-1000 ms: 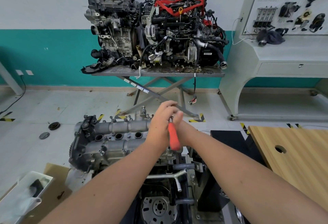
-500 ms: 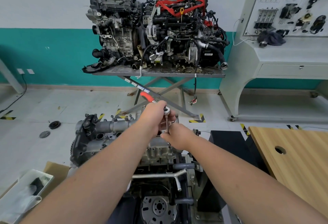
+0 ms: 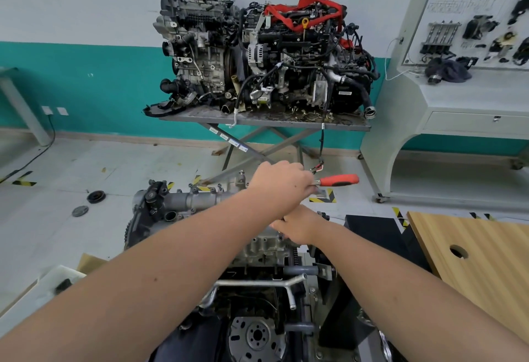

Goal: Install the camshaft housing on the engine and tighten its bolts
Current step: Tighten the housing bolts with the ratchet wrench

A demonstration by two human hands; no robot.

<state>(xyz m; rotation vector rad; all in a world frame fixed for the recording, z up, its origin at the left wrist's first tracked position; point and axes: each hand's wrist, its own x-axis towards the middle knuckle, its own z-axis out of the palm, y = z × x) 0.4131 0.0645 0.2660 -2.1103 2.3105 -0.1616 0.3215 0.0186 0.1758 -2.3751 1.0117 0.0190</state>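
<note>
Left hand (image 3: 282,185) clamps the ratchet (image 3: 337,180), red handle pointing right over open floor. Right hand (image 3: 297,225) pinches its shaft below. Housing (image 3: 197,199) sits atop engine (image 3: 257,250), bench (image 3: 472,250) edge near right.

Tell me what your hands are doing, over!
Left hand grips red-handled ratchet, handle pointing right. Right hand holds its lower end on the camshaft housing. Nothing blocking, over.

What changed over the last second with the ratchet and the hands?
The ratchet's red handle swung from pointing toward the camera, round past far-left, to pointing right. The left hand kept gripping the ratchet; the right hand stayed low at the tool's shaft. The camshaft housing did not move.
</note>
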